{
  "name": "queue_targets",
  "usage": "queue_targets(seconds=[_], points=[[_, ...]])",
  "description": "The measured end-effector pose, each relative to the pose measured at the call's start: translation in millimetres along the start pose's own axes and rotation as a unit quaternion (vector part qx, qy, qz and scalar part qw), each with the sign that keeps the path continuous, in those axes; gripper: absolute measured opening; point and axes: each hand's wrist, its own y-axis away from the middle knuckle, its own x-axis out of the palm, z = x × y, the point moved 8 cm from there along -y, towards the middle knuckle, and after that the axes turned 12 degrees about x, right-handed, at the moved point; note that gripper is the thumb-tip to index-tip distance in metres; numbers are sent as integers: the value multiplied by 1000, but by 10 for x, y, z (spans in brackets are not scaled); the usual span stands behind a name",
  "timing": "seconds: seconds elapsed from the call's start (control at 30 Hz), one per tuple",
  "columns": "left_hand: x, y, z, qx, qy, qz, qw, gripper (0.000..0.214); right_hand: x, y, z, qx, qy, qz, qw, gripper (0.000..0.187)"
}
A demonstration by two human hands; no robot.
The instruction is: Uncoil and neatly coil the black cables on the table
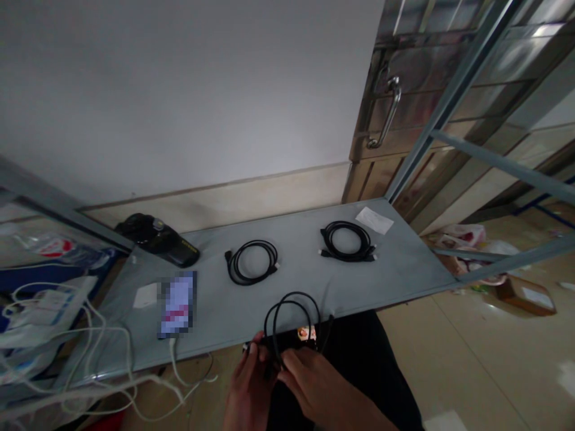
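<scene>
A partly coiled black cable [293,294] rises in loops over the front edge of the grey shelf. Low in the picture, my left hand [252,366] is closed around part of it, with a small connector end showing by the fingertips. Just to the right, my right hand [304,372] pinches the base of the loops. One loose cable end sticks out to the right of the loops. Farther back lie a coiled black cable [230,269] at the middle and another black cable coil [327,239] to its right. My palms and the cable inside them are hidden.
On the grey shelf [287,239], a black bottle [157,239] lies at the back left. A phone [176,302] with a white cable [174,359] is beside a white paper [146,296]. Another paper [374,220] lies back right. Metal posts [449,108] flank the shelf.
</scene>
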Motion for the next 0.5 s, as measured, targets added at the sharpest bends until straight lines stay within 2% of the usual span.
queue_targets(seconds=[0.13, 0.23, 0.33, 0.4, 0.5], points=[[-66, 75, -121, -57, 61, 21, 996, 52, 273, 117, 108, -14, -13, 37, 999, 21], [-101, 132, -216, -82, 72, 13, 994, 50, 648, 169, 163, -25, -82, 89, 992, 42], [-65, 193, -297, -97, 67, 19, 993, 60, 985, 210, 195, -37, -122, 122, 984, 58], [-33, 223, -355, -96, 58, 24, 993, 66, 1056, 215, 207, -43, -123, 122, 984, 63], [-2, 252, -445, -89, 49, 29, 994, 68, 930, 179, 191, -27, -123, 120, 985, 56]])
